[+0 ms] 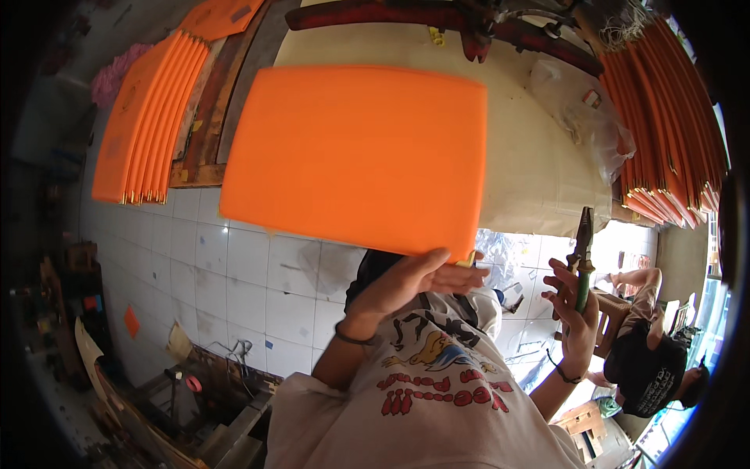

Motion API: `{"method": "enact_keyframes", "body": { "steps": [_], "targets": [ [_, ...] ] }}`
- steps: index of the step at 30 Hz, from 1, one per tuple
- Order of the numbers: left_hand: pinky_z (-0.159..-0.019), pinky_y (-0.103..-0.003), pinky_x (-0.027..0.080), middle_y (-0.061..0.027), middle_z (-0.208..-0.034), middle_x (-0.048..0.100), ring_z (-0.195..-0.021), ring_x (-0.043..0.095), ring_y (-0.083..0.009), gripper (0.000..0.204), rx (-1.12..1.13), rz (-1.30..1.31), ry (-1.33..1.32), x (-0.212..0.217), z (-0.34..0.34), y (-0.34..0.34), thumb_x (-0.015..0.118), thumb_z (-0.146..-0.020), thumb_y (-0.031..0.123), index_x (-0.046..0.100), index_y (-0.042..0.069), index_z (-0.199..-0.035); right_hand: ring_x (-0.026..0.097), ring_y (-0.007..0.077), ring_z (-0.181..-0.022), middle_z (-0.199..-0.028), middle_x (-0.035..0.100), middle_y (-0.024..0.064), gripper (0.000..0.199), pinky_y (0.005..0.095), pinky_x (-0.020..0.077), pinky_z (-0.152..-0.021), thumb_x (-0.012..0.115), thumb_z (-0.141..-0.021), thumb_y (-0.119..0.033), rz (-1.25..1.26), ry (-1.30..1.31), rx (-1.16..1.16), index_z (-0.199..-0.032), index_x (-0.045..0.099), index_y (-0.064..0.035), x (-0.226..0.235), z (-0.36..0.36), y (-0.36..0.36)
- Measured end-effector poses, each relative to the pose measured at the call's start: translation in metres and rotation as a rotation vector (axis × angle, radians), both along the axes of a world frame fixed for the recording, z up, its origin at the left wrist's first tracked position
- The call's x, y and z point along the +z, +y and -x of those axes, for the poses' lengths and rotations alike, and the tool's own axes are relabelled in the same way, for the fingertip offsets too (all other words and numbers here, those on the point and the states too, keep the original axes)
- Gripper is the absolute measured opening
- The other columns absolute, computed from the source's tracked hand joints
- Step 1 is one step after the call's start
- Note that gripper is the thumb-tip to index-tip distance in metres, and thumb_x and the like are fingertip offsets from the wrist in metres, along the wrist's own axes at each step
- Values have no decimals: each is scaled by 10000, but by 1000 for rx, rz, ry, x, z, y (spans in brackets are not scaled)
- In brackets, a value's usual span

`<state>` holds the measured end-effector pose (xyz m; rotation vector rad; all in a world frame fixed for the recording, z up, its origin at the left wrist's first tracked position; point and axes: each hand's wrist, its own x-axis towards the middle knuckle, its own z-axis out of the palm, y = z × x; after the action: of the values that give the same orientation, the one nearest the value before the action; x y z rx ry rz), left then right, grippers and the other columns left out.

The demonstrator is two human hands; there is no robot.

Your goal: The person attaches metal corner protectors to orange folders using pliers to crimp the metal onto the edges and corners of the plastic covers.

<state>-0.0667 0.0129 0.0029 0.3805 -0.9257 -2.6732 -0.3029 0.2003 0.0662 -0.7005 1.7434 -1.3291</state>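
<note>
A flat orange rectangular piece with softly rounded edges lies partly over the table, its near side jutting past the table's front edge. My left hand is closed on its near right corner, with the thumb along the edge and the fingers beneath. A little yellowish bit shows at that corner by my fingertips. To the right, my right hand is wrapped round a pair of pliers with green grips. Their dark jaws point up and away, apart from the orange piece.
Stacks of similar orange pieces stand at left and more orange pieces at right. A tan sheet covers the table, bearing a clear plastic bag. A dark red metal bar crosses the back. Another person sits at right.
</note>
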Motion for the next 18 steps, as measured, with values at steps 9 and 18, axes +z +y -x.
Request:
{"method": "enact_keyframes", "body": {
  "steps": [9, 18],
  "targets": [
    [-788, -403, 550, -188, -911, 705, -804, 704, -289, 511, 44, 287, -361, 13, -136, -24, 400, -1033, 387, 634, -65, -1083, 614, 235, -1057, -1300, 593, 182, 502, 352, 496, -874, 589, -755, -104, -46, 3, 96, -1232, 599, 52, -7, -7, -7],
    [-977, -308, 392, -80, -1191, 496, -1156, 488, -169, 242, 1139, 593, -708, 18, -72, 52, 531, -994, 128, 622, -51, -1129, 583, 215, -1061, -1322, 560, 166, 488, 358, 466, -923, 567, -699, -72, -120, -129, 267, -1168, 628, 46, -12, -33, -38]
  ]
}}
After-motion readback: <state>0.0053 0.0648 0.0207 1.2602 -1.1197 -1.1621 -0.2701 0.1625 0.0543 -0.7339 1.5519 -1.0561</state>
